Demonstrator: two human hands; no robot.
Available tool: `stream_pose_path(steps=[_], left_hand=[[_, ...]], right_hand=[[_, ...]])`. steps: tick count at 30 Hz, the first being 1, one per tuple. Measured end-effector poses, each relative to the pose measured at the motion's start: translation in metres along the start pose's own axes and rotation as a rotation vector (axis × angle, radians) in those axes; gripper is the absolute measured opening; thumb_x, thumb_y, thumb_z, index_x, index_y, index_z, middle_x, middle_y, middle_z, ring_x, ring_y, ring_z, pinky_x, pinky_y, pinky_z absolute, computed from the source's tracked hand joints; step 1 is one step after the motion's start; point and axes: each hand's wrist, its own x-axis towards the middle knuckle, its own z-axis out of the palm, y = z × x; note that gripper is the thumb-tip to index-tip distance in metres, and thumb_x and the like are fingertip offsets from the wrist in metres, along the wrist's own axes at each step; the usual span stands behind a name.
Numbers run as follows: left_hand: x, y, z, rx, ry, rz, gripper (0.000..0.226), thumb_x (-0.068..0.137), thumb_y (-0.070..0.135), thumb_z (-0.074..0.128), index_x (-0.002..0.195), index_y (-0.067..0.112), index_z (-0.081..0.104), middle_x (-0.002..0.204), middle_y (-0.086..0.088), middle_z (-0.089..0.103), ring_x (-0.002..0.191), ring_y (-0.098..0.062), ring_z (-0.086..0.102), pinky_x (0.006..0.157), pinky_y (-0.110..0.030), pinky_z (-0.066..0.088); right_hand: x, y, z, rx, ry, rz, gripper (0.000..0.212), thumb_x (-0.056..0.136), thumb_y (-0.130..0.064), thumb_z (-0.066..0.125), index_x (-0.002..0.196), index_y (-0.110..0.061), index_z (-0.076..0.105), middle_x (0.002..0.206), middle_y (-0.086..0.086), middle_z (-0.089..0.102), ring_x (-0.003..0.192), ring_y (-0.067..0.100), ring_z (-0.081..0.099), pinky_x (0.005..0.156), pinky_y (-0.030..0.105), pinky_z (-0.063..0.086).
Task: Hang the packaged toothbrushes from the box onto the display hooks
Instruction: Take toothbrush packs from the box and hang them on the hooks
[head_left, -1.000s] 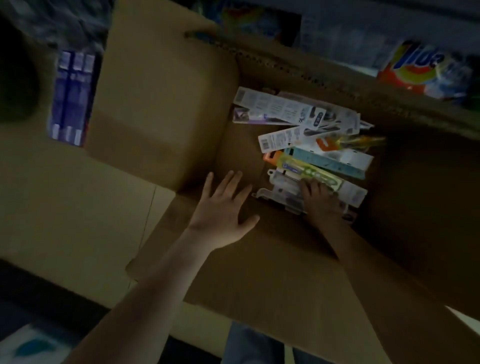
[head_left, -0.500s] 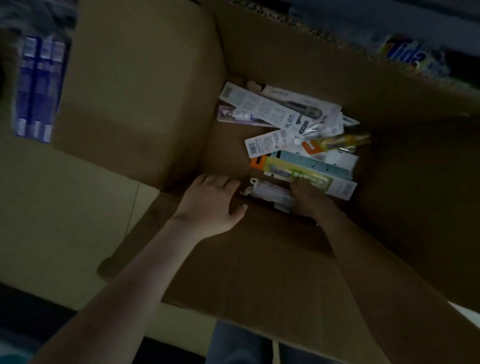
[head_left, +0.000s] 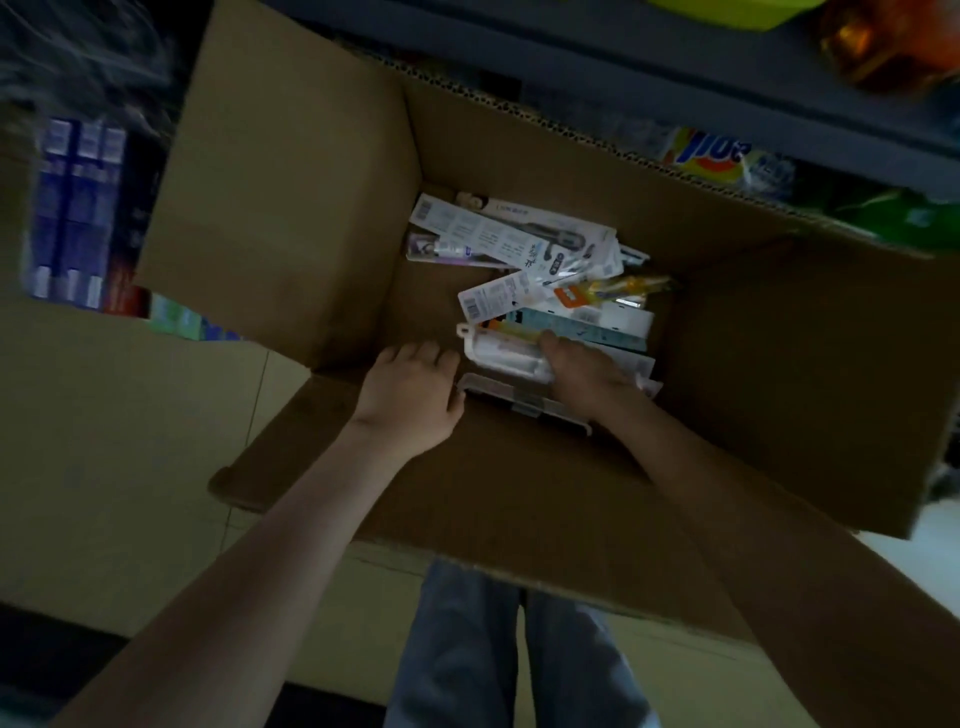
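Packaged toothbrushes (head_left: 524, 249) lie in a loose heap on the bottom of the cardboard box (head_left: 519, 150), just beyond both of my hands. Far to the left of my left hand, outside the box, some blue cartons (head_left: 78, 208) stand side by side, but they are blurred and I cannot read them. Nearer to that hand, the left flap of the box stands open.

My left hand (head_left: 410, 395) rests on the near wall of the box. Its fingers are bent over the edge and grip it, and their tips are hidden inside. The thumb almost touches a clear package (head_left: 519, 400) that lies between my two hands, against the near wall.

Just beyond the clear package, a white package (head_left: 498, 356) lies across. My right hand (head_left: 587, 371) holds its right end: the thumb is on top and the fingers are curled about it. Past the fingers of this hand there is a teal package (head_left: 571, 325), and further on an orange-carded one (head_left: 613, 291).

Far beyond my right hand and to its right, behind the box, a detergent pack (head_left: 717, 156) lies on a dark shelf. Below both arms, my jeans (head_left: 467, 649) show under the box.
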Motion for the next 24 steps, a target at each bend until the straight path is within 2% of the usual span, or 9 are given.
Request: stream_pose_path(steps=[3,6,9,13,15,18,21,23,24], left_hand=[[-0.018,0.015,-0.03,-0.269,0.061,-0.162,0.053,0.097,0.045,0.044,0.139,0.014,0.037,0.137,-0.008,0.046,0.126,-0.025,0.045,0.101,-0.036,0.039],[-0.041,0.028,-0.07,-0.708,0.056,-0.269,0.056,0.092,0.049,0.054,0.134,0.014,0.04,0.133,-0.004,0.049,0.123,-0.023,0.047,0.092,-0.035,0.043],[-0.071,0.041,-0.118,-1.105,-0.026,-0.132,0.047,0.092,0.046,0.056,0.131,0.02,0.048,0.122,0.008,0.056,0.118,-0.012,0.053,0.087,-0.026,0.042],[-0.124,0.055,-0.195,-1.406,0.121,0.025,0.013,0.094,0.028,0.059,0.107,0.028,0.062,0.103,0.011,0.067,0.099,-0.002,0.063,0.09,-0.028,0.05],[-0.155,0.062,-0.238,-1.508,0.196,0.062,0.01,0.096,0.021,0.055,0.101,0.026,0.062,0.1,0.005,0.067,0.095,-0.008,0.065,0.084,-0.029,0.054],[-0.198,0.072,-0.301,-1.5,0.283,0.14,0.015,0.099,0.014,0.051,0.099,0.024,0.063,0.095,0.003,0.07,0.085,-0.008,0.069,0.071,-0.022,0.056],[-0.237,0.083,-0.354,-1.412,0.42,0.159,0.014,0.096,0.014,0.055,0.093,0.025,0.064,0.093,-0.002,0.07,0.084,-0.014,0.069,0.074,-0.035,0.058],[-0.259,0.091,-0.387,-1.407,0.487,0.182,0.01,0.096,0.014,0.056,0.097,0.019,0.064,0.098,-0.011,0.07,0.091,-0.027,0.068,0.079,-0.046,0.057],[-0.269,0.095,-0.403,-1.404,0.514,0.201,0.01,0.096,0.014,0.055,0.101,0.016,0.064,0.1,-0.012,0.069,0.093,-0.031,0.067,0.079,-0.047,0.057]], right_hand=[[-0.037,-0.016,-0.04,0.259,0.062,0.008,0.046,0.091,-0.011,0.055,0.133,-0.014,0.035,0.127,0.016,0.054,0.113,0.034,0.055,0.085,0.039,0.046],[-0.088,-0.029,-0.094,0.425,0.155,-0.033,0.046,0.09,-0.011,0.057,0.132,-0.012,0.038,0.12,0.016,0.057,0.11,0.034,0.056,0.078,0.035,0.042],[-0.146,-0.048,-0.147,0.477,0.235,-0.133,0.042,0.089,-0.013,0.061,0.126,-0.012,0.04,0.112,0.013,0.06,0.101,0.03,0.06,0.07,0.033,0.044],[-0.228,-0.078,-0.221,0.583,0.364,-0.228,0.047,0.089,-0.015,0.064,0.129,-0.01,0.042,0.113,0.012,0.063,0.099,0.026,0.062,0.075,0.032,0.049],[-0.266,-0.085,-0.257,0.653,0.412,-0.263,0.043,0.088,-0.015,0.064,0.126,-0.012,0.045,0.102,0.007,0.065,0.092,0.02,0.063,0.073,0.037,0.05],[-0.318,-0.088,-0.306,0.76,0.465,-0.289,0.035,0.088,-0.017,0.066,0.115,-0.026,0.046,0.088,-0.014,0.061,0.077,-0.003,0.059,0.063,0.026,0.046],[-0.372,-0.09,-0.35,0.893,0.552,-0.302,0.034,0.086,-0.018,0.07,0.112,-0.024,0.048,0.09,-0.012,0.06,0.079,-0.004,0.058,0.072,0.02,0.049],[-0.406,-0.088,-0.377,0.979,0.576,-0.337,0.026,0.086,-0.016,0.07,0.104,-0.016,0.051,0.081,-0.009,0.059,0.07,-0.007,0.057,0.067,0.016,0.048],[-0.421,-0.088,-0.391,1.018,0.579,-0.353,0.023,0.086,-0.016,0.07,0.101,-0.013,0.052,0.078,-0.008,0.059,0.067,-0.006,0.058,0.065,0.015,0.048]])
